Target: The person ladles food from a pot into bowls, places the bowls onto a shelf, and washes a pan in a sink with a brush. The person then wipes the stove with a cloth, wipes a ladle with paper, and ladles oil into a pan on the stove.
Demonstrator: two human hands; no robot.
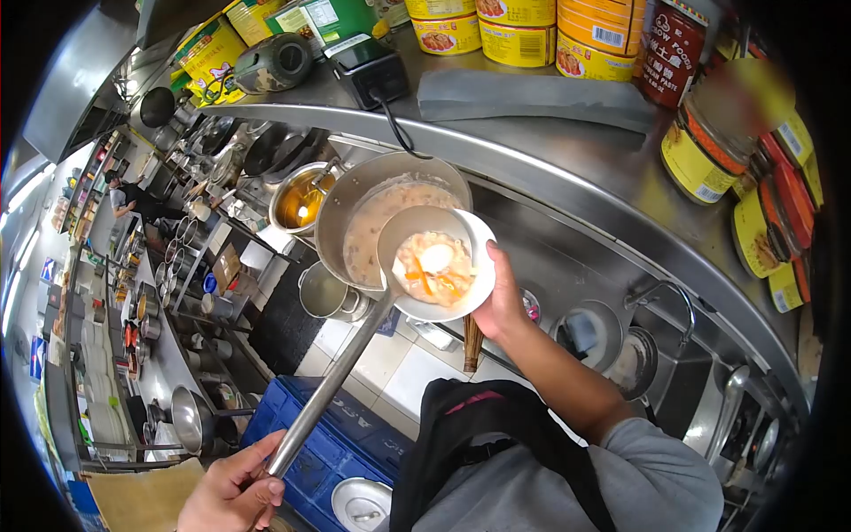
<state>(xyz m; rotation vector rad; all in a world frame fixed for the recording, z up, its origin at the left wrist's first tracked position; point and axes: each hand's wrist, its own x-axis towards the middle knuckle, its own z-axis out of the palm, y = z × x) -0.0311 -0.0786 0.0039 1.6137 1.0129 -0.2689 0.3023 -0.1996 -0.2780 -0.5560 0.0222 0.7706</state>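
My left hand [232, 486] is closed around the end of a long metal ladle handle [332, 381]. The head of the ladle overlaps a white bowl [483, 266], whose rim my right hand [503, 297] grips from the right side. Thick pale soup [434, 266] with orange strips and a round white piece shows there; I cannot tell how much lies in the ladle and how much in the bowl. Just beyond and to the left is a big metal pot [330, 217] of similar pinkish, lumpy soup. Ladle and bowl cover part of its near rim.
A smaller pot of amber liquid [301, 202] stands left of the big pot. A steel shelf [567, 164] carrying several yellow cans [519, 40] spans the top. To the right are a sink and faucet [678, 306]. Blue crates [310, 426] stand below. A person [133, 197] is far left.
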